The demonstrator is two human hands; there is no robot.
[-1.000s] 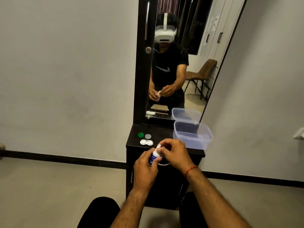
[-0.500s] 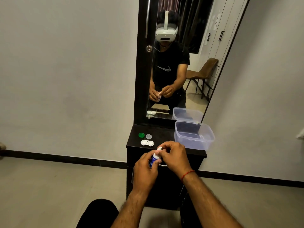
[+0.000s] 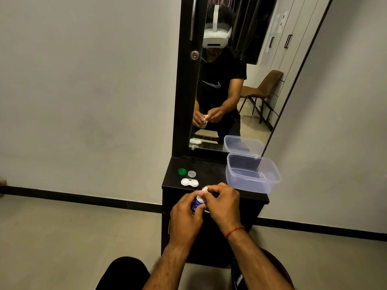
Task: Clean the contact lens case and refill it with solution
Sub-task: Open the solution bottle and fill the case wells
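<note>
Snugly, left grip (image 3: 185,215) round solution bottle (image 3: 198,203)

From my end, the solution bottle (image 3: 198,203) reads white with a blue label and the contact lens case (image 3: 189,182) is white. Next come a green cap (image 3: 182,171) and a pale, see-through grey cap (image 3: 191,174), all against the near-black cabinet (image 3: 211,170). The plastic tub (image 3: 254,186) is clear with a faint violet-blue tint, and a red thread (image 3: 235,231) rings the right wrist. Around that, the wall (image 3: 83,91) is plain off-white, the skirting (image 3: 83,200) black and the floor (image 3: 62,237) beige, while the mirror (image 3: 251,114) shows a white headset (image 3: 215,37), a black shirt (image 3: 219,74) with a white swoosh mark, and a brown chair (image 3: 266,84).
</note>
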